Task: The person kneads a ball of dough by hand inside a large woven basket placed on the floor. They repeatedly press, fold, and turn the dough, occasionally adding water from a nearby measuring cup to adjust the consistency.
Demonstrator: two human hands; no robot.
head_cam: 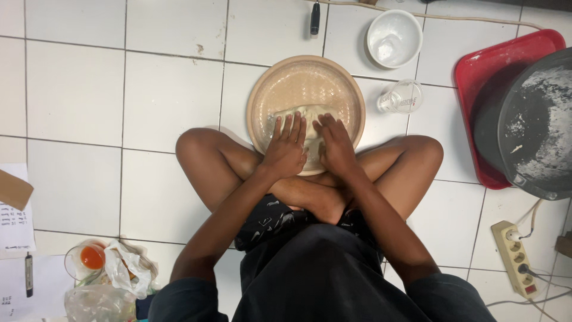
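Head view, looking straight down: a person sits cross-legged on a white tiled floor (pixel 161 101) with a round tan bowl (pixel 262 95) right in front of the knees. Inside the bowl sits a pale lump of dough (pixel 310 113), toward the near side of it.

Both hands are pressed flat on the dough. The left hand (pixel 286 149) lies on the left part of the lump with its fingers (pixel 292 126) stretched out and a bit spread, palm down, not gripping anything. The right hand (pixel 336 146) is just beside it on the right part, fingers also laid out flat on the dough, open rather than clenched. The two hands are close together, almost touching at the thumbs.

Around it: a small white bowl (pixel 394 37) sits on the far side, slightly right of the tan one. A clear measuring cup (pixel 403 97) lies just beside the tan bowl's right edge. Further right there's a red tray (pixel 476 65) carrying a big dark pan (pixel 536 119) dusted with flour. A power strip (pixel 517 259) lies near right with plugs in it. Near left, a crumpled plastic bag (pixel 122 268) and a glass with something orange (pixel 89 257) sit next to some paper (pixel 15 223) and a pen (pixel 28 274). A small dark object (pixel 314 18) lies at the far edge, too small to tell what it is.
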